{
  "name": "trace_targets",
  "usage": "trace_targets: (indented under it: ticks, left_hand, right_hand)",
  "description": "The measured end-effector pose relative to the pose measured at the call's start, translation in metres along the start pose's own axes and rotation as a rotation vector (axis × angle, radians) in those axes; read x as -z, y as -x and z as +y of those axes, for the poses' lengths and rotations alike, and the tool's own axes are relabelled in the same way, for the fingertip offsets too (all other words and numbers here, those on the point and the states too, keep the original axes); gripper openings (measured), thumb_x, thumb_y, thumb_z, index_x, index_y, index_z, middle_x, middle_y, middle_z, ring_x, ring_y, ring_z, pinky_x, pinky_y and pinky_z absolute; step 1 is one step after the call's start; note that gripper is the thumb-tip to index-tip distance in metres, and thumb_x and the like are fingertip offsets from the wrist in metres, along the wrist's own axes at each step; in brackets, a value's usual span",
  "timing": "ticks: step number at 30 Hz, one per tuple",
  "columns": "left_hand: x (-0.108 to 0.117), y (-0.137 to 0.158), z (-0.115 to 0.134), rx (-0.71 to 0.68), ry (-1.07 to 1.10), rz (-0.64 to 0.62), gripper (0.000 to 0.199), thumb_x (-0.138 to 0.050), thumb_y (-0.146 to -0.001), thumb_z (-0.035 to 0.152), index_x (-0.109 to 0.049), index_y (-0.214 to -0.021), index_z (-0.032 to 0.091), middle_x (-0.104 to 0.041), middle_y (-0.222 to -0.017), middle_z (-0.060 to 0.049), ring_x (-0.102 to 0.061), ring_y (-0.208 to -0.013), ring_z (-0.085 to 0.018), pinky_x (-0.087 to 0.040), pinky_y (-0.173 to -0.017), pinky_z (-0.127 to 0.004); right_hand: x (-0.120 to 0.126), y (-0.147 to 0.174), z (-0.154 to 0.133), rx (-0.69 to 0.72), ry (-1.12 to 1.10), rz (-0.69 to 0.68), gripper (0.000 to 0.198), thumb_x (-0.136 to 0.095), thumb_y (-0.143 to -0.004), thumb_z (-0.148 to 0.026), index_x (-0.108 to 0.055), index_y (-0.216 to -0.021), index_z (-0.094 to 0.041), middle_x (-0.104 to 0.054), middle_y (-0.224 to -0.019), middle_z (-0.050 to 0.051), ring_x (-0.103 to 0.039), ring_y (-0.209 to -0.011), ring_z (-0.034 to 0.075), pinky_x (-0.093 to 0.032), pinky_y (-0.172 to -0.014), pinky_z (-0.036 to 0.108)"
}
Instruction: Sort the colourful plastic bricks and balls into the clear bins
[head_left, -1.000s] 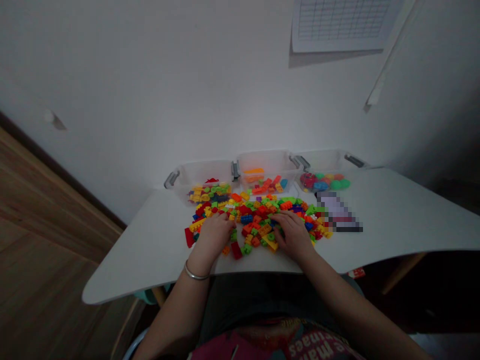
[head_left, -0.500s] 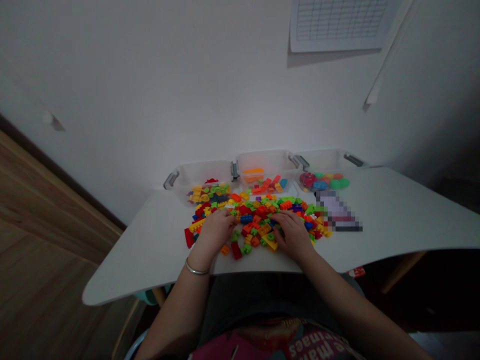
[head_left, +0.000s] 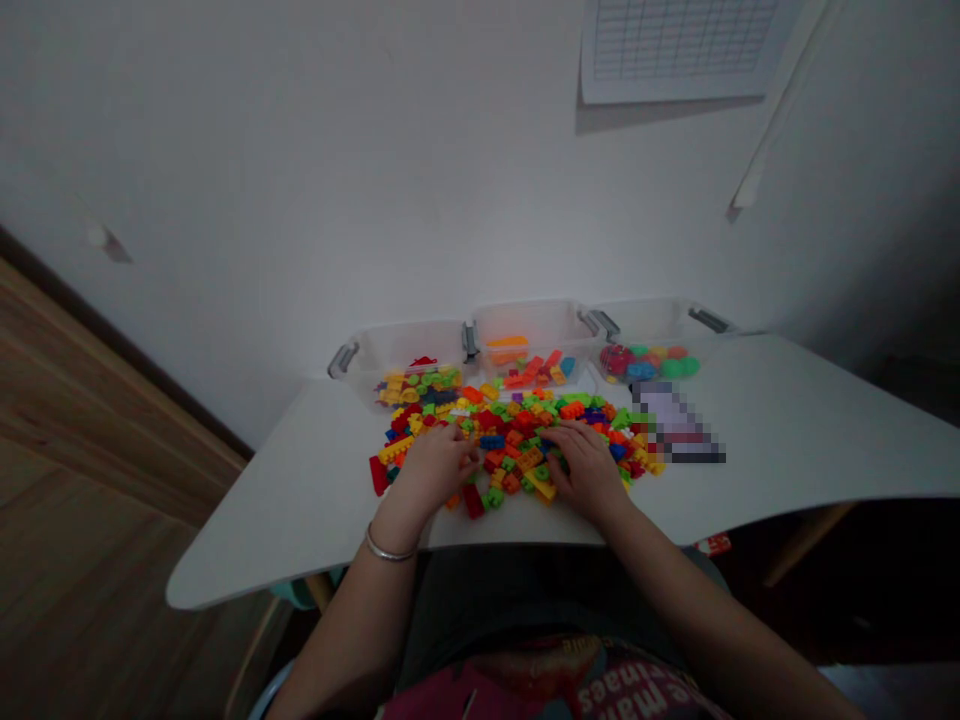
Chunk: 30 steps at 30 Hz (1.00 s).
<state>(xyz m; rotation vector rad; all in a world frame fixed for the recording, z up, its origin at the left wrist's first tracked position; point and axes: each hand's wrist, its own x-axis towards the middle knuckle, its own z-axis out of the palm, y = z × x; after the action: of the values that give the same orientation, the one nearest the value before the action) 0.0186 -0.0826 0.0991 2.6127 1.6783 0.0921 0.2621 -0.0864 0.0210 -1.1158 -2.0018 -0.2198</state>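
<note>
A heap of toy building blocks [head_left: 529, 457] in several colours lies on the white table between and under both my hands. My left hand [head_left: 439, 468], with a silver bangle at the wrist, rests at the heap's left side. Its fingers are slightly bent and apart, with the fingertips close to a blue block [head_left: 492, 442]; no held block shows. On the right side of the heap, my right hand [head_left: 587, 468] lies palm down over the blocks, fingers spread and loosely curved. What is under its palm is hidden.
Along the wall stand three clear plastic bins: the left bin [head_left: 409, 345] and middle bin [head_left: 536, 322] with blocks, the right bin [head_left: 645, 318] with rounded coloured pieces. A blurred-out flat device [head_left: 679, 422] lies right of the heap. The white table [head_left: 270, 500] has a curved front edge.
My left hand has shifted slightly, its thumb now covering where a green block showed. The blue block beside it has turned, its studs no longer plainly visible. My right hand stays put.
</note>
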Motion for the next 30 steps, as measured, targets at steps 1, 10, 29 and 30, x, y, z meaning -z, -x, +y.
trace_targets:
  ticks: [1,10,29,30]
  left_hand:
    - [0.000,0.001,0.002,0.000,-0.018,-0.007,0.016,-0.061,-0.086,0.029,-0.074,-0.094,0.024,-0.064,-0.098,-0.007,-0.059,-0.091,-0.022,-0.047,-0.080,-0.034]
    - [-0.008,-0.007,0.009,-0.016,-0.169,0.035,0.021,-0.053,-0.090,0.026,-0.072,-0.087,0.018,-0.067,-0.092,-0.010,-0.060,-0.092,-0.026,-0.047,-0.079,-0.039]
    - [0.027,-0.056,-0.061,0.284,0.373,0.969,0.025,-0.047,-0.092,0.032,-0.065,-0.100,0.017,-0.069,-0.099,-0.007,-0.063,-0.094,-0.019,-0.047,-0.090,-0.032]
    - [0.029,-0.063,-0.064,0.289,0.377,0.959,0.026,-0.048,-0.092,0.033,-0.066,-0.100,0.017,-0.070,-0.097,-0.006,-0.064,-0.092,-0.019,-0.047,-0.089,-0.032]
  right_hand:
    - [0.000,0.000,0.000,-0.005,-0.001,0.000,0.031,-0.052,-0.084,-0.015,-0.063,-0.113,-0.016,-0.069,-0.108,0.009,-0.057,-0.109,0.026,-0.048,-0.097,0.045]
    - [0.000,-0.001,-0.001,-0.012,-0.003,-0.015,0.031,-0.052,-0.085,-0.016,-0.063,-0.114,-0.016,-0.069,-0.109,0.009,-0.056,-0.110,0.026,-0.047,-0.098,0.045]
    - [0.000,0.002,0.003,0.034,0.000,0.013,0.030,-0.052,-0.085,-0.016,-0.063,-0.113,-0.015,-0.070,-0.106,0.010,-0.057,-0.110,0.026,-0.048,-0.097,0.045]
    - [0.000,0.002,0.004,0.036,-0.001,0.016,0.030,-0.052,-0.085,-0.016,-0.063,-0.113,-0.016,-0.070,-0.107,0.009,-0.057,-0.110,0.026,-0.048,-0.097,0.045]
